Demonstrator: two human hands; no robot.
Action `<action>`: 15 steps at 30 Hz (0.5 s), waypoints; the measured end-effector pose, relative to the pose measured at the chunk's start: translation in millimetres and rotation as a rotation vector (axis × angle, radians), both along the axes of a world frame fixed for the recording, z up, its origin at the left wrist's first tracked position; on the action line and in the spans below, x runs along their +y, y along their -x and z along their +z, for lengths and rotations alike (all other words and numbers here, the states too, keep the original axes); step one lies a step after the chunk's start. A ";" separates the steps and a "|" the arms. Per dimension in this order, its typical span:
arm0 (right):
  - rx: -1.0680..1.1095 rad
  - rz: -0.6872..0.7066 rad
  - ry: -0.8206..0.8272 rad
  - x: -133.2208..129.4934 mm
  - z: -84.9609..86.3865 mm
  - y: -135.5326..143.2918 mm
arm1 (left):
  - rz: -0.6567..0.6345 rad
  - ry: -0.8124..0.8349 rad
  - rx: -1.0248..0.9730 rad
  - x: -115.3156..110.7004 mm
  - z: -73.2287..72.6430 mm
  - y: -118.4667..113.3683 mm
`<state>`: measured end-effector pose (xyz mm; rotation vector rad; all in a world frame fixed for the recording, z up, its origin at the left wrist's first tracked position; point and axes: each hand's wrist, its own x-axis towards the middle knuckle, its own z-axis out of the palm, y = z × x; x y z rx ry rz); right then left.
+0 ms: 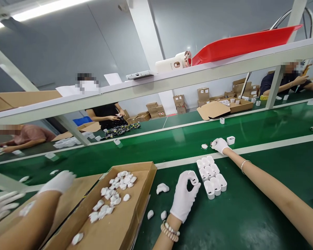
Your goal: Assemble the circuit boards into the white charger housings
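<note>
My left hand [184,198], in a white glove, is closed with thumb and fingers round a small white plastic housing [194,177] whose slotted end faces me. Just right of it, a block of several similar white housings [211,177] stands in rows on the green bench, open ends up. My right hand [220,145], gloved too, is stretched out over the green conveyor belt. Its fingertips pinch a small circuit board that is mostly hidden. Another small circuit board [204,147] with white on it lies left of those fingers, and a white housing [231,140] sits to their right.
Left of me is a cardboard tray [127,222] with several white pieces [123,180]. Loose white pieces [162,188] lie beside it. A co-worker's gloved hand [58,182] reaches in at far left. A shelf [151,86] crosses above the belt, carrying a red scoop-like tray [240,43].
</note>
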<state>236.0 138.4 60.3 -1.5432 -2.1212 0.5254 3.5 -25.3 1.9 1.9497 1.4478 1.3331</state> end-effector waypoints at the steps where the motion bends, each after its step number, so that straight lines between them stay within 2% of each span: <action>1: 0.056 0.016 0.007 -0.7 1.9 -0.4 | 0.009 -0.011 -0.024 -1.6 -0.5 0.3; 4: 0.240 0.078 0.033 -7.2 9.7 -0.6 | 0.058 -0.017 -0.052 -7.8 1.6 1.4; 7: 0.384 0.207 0.064 -31.4 21.8 -1.1 | 0.072 -0.062 -0.002 -16.1 13.0 2.9; 9: 0.446 0.310 0.076 -59.1 31.6 -0.4 | 0.017 -0.015 -0.060 -23.0 23.5 5.0; 13: 0.572 0.542 0.032 -122.0 48.4 6.3 | -0.170 0.283 -0.394 -37.1 39.8 9.2; 15: 0.624 0.601 0.040 -145.7 52.4 10.5 | -0.272 0.328 -0.528 -42.5 44.0 9.7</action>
